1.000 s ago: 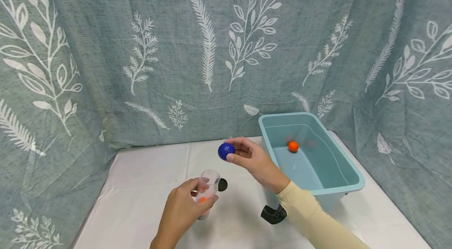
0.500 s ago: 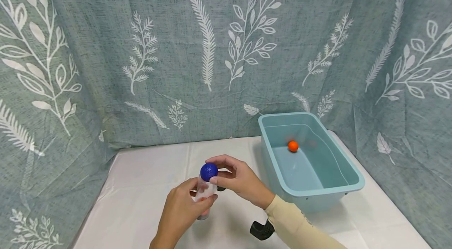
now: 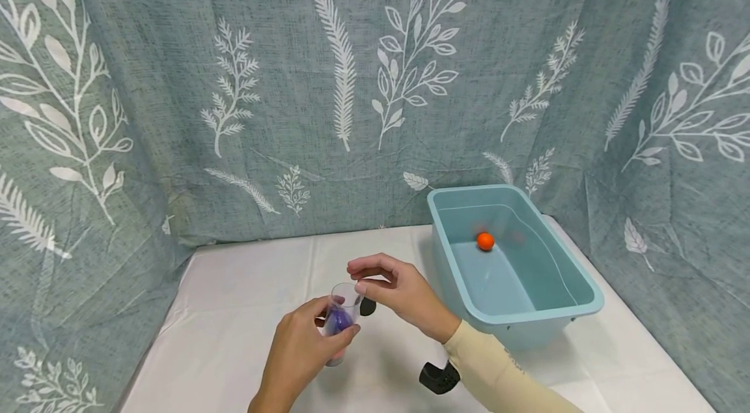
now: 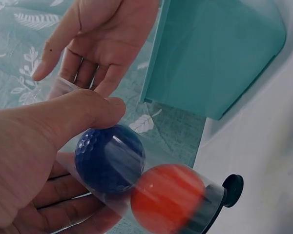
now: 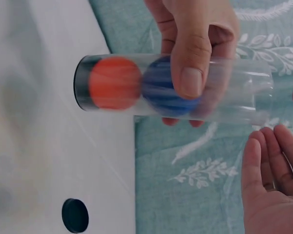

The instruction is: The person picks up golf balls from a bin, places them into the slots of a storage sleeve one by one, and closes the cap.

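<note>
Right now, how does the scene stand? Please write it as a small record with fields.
Left hand: grips the clear tube
In tube: orange ball at the bottom, blue ball above it
Right hand: beside the open top, holding nothing
Bin: second orange ball inside
Black disc: on the table, outside the tube

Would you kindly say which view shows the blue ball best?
The left wrist view: the blue ball appears large, dimples visible. In the right wrist view, the left hand partly covers it; the head view shows it small, partly hidden.
</note>
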Available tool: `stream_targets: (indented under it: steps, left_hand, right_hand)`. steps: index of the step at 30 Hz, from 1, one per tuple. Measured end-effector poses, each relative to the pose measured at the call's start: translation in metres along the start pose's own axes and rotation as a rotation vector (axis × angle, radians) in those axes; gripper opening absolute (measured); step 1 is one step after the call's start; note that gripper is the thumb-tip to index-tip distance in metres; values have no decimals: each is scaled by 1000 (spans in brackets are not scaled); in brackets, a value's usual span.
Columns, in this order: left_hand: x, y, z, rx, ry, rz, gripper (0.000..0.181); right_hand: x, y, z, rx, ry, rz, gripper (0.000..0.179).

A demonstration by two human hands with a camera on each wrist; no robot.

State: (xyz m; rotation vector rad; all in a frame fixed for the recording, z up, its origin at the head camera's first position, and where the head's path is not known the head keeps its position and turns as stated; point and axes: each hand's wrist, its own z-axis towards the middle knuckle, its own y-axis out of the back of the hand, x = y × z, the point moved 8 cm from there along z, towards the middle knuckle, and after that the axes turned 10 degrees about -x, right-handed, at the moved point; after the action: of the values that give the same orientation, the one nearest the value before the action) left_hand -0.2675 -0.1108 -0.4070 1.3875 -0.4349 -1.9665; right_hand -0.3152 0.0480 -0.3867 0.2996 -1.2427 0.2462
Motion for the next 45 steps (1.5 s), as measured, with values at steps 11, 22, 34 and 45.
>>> stream_targets:
  steps: [11, 22, 34, 45]
  left_hand:
    - [0, 0, 0, 10, 5, 3, 43]
    - [2, 1, 0, 18, 2, -2, 42]
    - [6, 2, -2, 27, -2, -8, 42]
    - [11, 5, -4, 43, 9, -3, 45]
  right_hand:
    - [12, 29, 6, -98, 21, -41, 31]
    - [30, 83, 17, -204, -41, -97, 37]
    - [27, 145, 28, -298, -87, -206, 45]
    - [-8, 202, 37, -338, -230, -484, 51]
